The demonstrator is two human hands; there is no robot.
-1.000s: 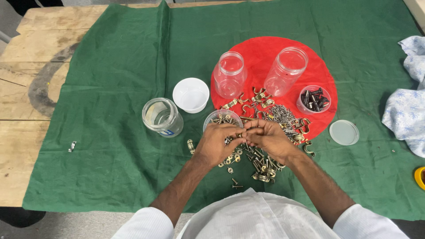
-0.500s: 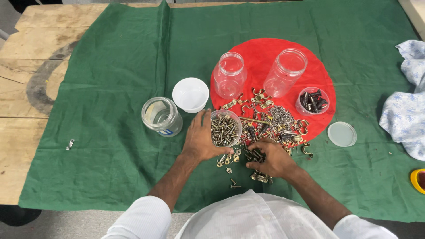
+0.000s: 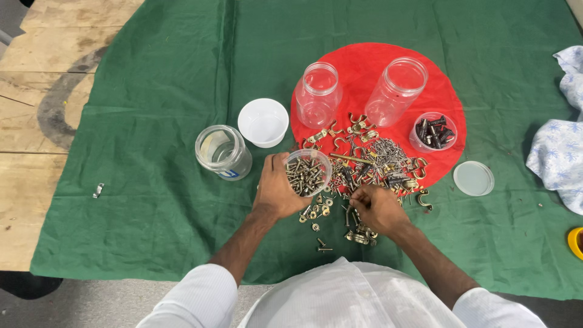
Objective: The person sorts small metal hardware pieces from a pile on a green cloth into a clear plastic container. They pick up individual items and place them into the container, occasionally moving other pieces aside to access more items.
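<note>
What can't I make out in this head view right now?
- Whatever the right hand pinches: hidden by its own curled fingers, head view.
- Single pieces in the hardware pile: too small and tangled to tell apart.
- Yellow object: cut off by the right edge.
- Base of the small jar of screws: covered by the left hand.
</note>
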